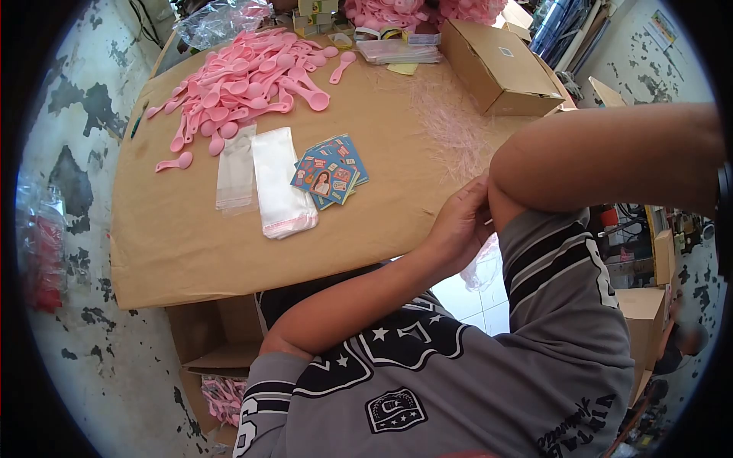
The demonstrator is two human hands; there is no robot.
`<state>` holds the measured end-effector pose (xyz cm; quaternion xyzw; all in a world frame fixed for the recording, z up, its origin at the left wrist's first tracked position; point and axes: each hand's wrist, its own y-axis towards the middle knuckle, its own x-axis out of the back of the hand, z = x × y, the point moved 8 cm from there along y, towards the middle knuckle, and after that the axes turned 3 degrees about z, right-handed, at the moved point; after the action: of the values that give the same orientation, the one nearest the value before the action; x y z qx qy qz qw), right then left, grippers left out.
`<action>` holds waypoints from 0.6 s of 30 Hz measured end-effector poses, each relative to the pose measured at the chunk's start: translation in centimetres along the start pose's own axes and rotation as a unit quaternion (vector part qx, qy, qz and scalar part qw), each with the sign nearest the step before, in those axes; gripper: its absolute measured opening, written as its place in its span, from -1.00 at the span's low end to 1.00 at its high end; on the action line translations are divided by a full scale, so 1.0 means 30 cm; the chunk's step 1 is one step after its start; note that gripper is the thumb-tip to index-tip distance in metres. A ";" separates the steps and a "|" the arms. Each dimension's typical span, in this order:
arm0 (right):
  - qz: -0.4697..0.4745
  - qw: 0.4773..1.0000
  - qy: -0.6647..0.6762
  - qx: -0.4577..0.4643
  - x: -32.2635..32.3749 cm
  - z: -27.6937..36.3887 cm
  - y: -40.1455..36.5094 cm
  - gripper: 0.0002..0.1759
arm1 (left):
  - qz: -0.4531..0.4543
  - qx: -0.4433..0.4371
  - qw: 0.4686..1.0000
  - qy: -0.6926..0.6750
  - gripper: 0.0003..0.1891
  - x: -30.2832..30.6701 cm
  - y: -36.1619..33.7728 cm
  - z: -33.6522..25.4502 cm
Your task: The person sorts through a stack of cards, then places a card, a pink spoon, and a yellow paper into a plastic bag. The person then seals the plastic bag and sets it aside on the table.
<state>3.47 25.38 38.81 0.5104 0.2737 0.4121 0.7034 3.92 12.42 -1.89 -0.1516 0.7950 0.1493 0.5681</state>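
My left hand (pixel 460 223) reaches across to my bent right arm (pixel 527 164), its fingers curled closed against the elbow and partly hidden there. My right hand is out of view; that forearm runs off the right edge. On the brown-covered table (pixel 175 252), a stack of white plastic sleeves (pixel 279 179) lies beside clear sleeves (pixel 235 179). Fanned blue printed cards (pixel 330 174) overlap the right side of the white stack. Behind them is a large heap of pink spoons (pixel 244 76), with one loose spoon (pixel 174 162) at its left front.
A closed cardboard box (pixel 500 69) stands at the back right. Thin pink shreds (pixel 454 126) lie before it. Clear plastic packs (pixel 397 51) and crumpled plastic (pixel 221 23) are at the back. A pen (pixel 139 120) lies far left. An open carton (pixel 217 332) sits below the front edge.
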 end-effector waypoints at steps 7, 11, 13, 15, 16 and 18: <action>0.070 0.994 -0.082 0.005 -0.183 -0.091 -0.052 -0.43 | 0.074 0.221 0.907 0.351 -0.63 0.043 -0.116 0.177; 0.144 0.976 -0.162 0.022 -0.363 -0.153 -0.226 -0.44 | 0.237 0.093 0.785 0.565 -0.56 -0.092 -0.178 0.128; 0.195 0.972 -0.130 0.004 -0.454 -0.167 -0.392 -0.44 | 0.297 0.087 0.743 0.594 -0.55 -0.138 -0.219 0.115; 0.237 0.966 0.004 -0.098 -0.550 -0.192 -0.599 -0.44 | 0.339 0.102 0.721 0.596 -0.53 -0.156 -0.254 0.110; 0.217 0.942 0.141 -0.212 -0.596 -0.212 -0.713 -0.38 | 0.356 0.102 0.720 0.587 -0.52 -0.149 -0.266 0.121; 0.256 0.910 0.109 -0.306 -0.596 -0.289 -0.941 -0.35 | 0.377 0.114 0.710 0.583 -0.51 -0.138 -0.282 0.140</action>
<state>-4.15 10.35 8.69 0.2745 0.0688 0.6947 0.6613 12.28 6.75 0.19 0.1700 0.9702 0.1414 -0.0995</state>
